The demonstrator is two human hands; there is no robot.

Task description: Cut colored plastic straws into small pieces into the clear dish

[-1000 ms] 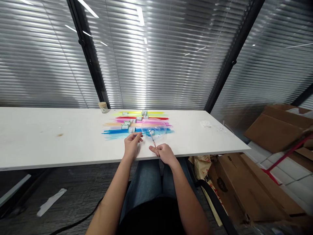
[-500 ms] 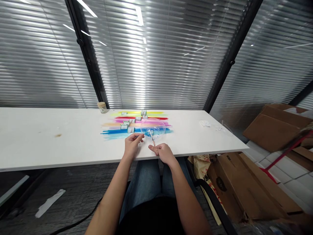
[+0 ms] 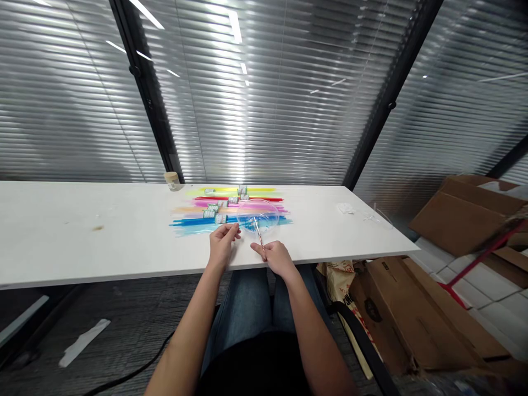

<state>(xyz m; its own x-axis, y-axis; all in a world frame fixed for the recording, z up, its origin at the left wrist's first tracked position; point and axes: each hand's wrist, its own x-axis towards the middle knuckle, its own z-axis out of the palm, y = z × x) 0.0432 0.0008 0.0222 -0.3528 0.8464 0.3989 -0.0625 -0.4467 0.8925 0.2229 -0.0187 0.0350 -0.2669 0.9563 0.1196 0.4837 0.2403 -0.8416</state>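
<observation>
Left hand (image 3: 224, 238) pinched (right hand (image 3: 275, 256) curled)

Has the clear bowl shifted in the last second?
No, not visibly. Against the white table's near edge and the labelled dark-blue bundle, the bowl sits where it did in both earlier pictures.

Label print (image 3: 220, 219) too sm. to read & 2 forearms (image 3: 184, 324) cut off @ btm.

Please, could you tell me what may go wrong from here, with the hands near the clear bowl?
The slim metal tool in the right hand points towards the bowl and might knock it. The left hand is near its tip, so a slip could poke the fingers.
</observation>
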